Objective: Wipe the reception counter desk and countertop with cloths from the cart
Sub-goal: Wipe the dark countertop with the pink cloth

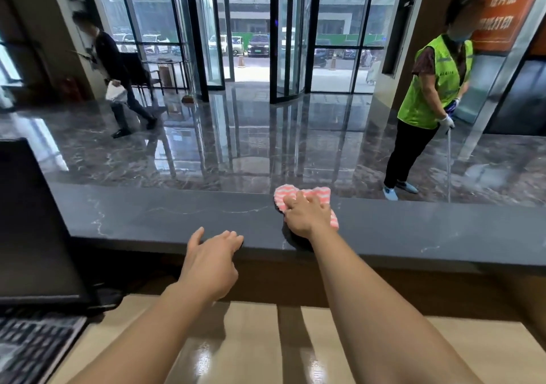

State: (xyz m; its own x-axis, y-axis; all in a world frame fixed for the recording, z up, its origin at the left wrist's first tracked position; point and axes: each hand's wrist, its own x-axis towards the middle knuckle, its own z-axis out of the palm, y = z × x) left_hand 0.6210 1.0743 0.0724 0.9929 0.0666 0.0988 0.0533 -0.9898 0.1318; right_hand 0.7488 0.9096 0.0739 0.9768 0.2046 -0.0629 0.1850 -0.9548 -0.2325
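My right hand [307, 214] grips pink-striped cloth [320, 193] by dark stone countertop's [147, 215] far edge; left hand [211, 261], fingers relaxed, at near edge; open run leftward.

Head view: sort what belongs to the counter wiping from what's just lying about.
In the job: pink striped cloth, right hand holding it, dark stone countertop, wooden desk.
Lying about: monitor, keyboard.
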